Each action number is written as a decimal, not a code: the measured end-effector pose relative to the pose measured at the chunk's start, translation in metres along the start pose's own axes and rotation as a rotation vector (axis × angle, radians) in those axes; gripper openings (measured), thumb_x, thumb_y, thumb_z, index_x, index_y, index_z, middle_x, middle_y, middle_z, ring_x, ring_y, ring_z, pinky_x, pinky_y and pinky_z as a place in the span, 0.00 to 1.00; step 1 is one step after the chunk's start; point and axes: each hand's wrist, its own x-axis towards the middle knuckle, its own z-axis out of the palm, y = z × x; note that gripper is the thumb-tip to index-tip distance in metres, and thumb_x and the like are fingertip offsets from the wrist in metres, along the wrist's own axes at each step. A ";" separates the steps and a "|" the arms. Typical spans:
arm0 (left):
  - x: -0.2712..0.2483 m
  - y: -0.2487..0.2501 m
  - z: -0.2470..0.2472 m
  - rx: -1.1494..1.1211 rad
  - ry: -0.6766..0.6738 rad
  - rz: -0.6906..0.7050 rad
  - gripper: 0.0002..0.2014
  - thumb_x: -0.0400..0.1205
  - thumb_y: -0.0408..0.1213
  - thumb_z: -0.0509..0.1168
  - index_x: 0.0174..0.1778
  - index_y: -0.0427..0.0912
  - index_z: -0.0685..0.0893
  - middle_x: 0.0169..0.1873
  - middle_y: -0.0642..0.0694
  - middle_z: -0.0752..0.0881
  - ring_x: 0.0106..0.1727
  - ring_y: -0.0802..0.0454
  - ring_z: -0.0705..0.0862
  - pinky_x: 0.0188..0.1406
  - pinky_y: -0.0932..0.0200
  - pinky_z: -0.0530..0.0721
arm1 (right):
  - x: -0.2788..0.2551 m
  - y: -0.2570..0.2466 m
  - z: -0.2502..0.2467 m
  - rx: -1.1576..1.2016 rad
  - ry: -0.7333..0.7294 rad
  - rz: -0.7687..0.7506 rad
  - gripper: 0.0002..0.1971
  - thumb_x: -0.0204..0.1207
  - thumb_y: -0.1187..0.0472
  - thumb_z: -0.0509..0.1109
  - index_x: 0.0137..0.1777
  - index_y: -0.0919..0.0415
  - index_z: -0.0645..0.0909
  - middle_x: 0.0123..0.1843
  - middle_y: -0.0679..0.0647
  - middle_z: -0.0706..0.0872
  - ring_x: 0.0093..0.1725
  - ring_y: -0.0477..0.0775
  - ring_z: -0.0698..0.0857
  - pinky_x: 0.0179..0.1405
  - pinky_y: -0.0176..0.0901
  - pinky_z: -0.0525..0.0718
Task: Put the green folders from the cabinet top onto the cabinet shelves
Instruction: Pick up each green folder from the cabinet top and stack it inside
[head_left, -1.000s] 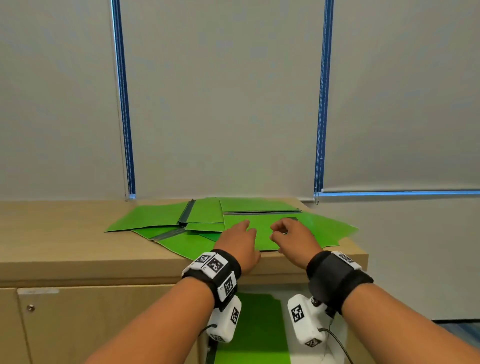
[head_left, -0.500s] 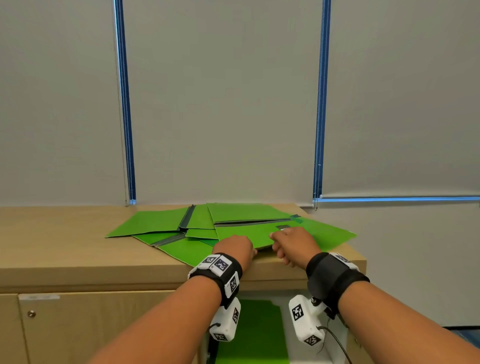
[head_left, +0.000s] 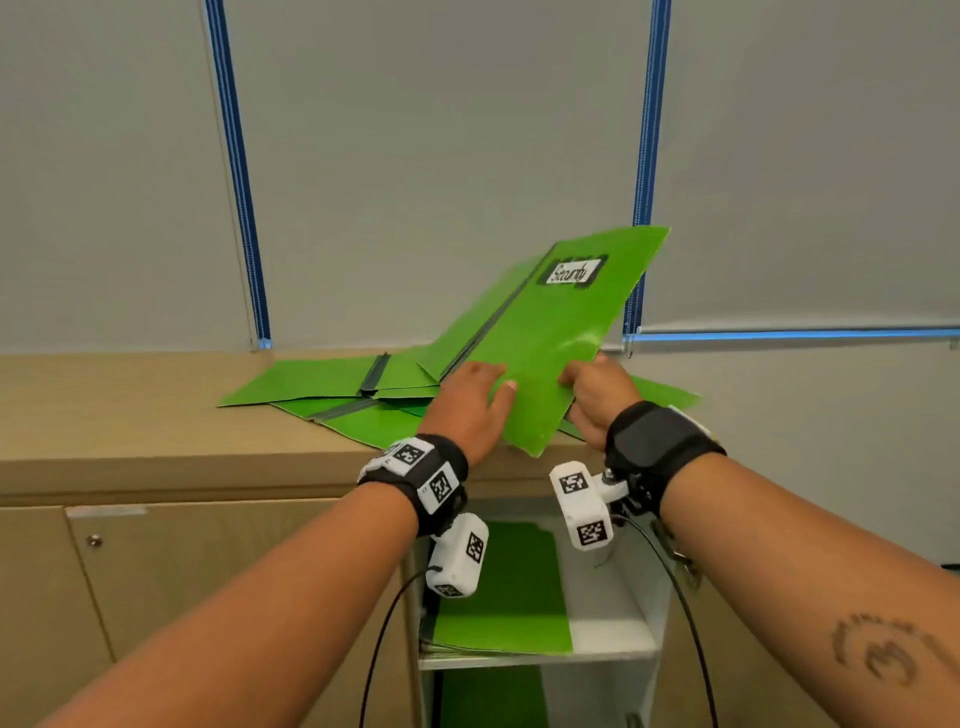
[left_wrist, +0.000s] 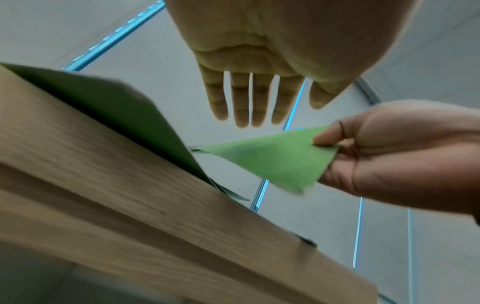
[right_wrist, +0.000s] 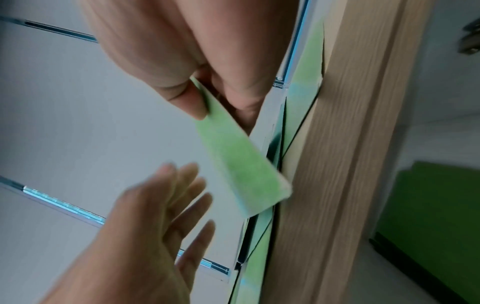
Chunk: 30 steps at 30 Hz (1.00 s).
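Lifting one green folder (head_left: 540, 343) from the pile. The right hand (head_left: 597, 395) pinches its near right edge between thumb and fingers, near corner low, far corner raised toward 1 o'clock. The left hand (head_left: 467, 410), fingers straight and holding nothing, lies against the folder's left face. The remaining folders (head_left: 322, 384) lie fanned on the counter (head_left: 130, 415), toward 10 o'clock of the hands. Two open shelves (head_left: 613, 634) at 6 o'clock each already show a folder. To do this step well, probably steady the sheet with the left hand, clear the pile, then level it before lowering it shelfward.
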 end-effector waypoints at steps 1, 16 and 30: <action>0.002 -0.005 -0.004 -0.026 0.056 -0.045 0.23 0.86 0.45 0.58 0.75 0.38 0.73 0.72 0.37 0.75 0.74 0.43 0.71 0.75 0.55 0.65 | -0.001 -0.002 -0.002 -0.003 0.023 -0.008 0.20 0.71 0.82 0.53 0.52 0.63 0.80 0.51 0.66 0.87 0.46 0.65 0.87 0.50 0.59 0.87; 0.005 -0.007 -0.056 -0.462 0.612 -0.267 0.18 0.80 0.44 0.54 0.62 0.40 0.73 0.52 0.42 0.81 0.52 0.44 0.78 0.56 0.47 0.76 | -0.008 -0.029 -0.012 -0.085 0.123 -0.186 0.16 0.55 0.66 0.64 0.46 0.55 0.78 0.49 0.59 0.85 0.51 0.61 0.82 0.65 0.71 0.79; -0.074 -0.003 -0.010 -0.548 0.461 -0.456 0.02 0.86 0.34 0.53 0.49 0.40 0.68 0.30 0.50 0.68 0.36 0.46 0.67 0.37 0.54 0.62 | -0.046 0.002 -0.044 -0.428 0.236 -0.221 0.04 0.60 0.65 0.66 0.36 0.62 0.78 0.36 0.58 0.82 0.38 0.56 0.80 0.42 0.58 0.83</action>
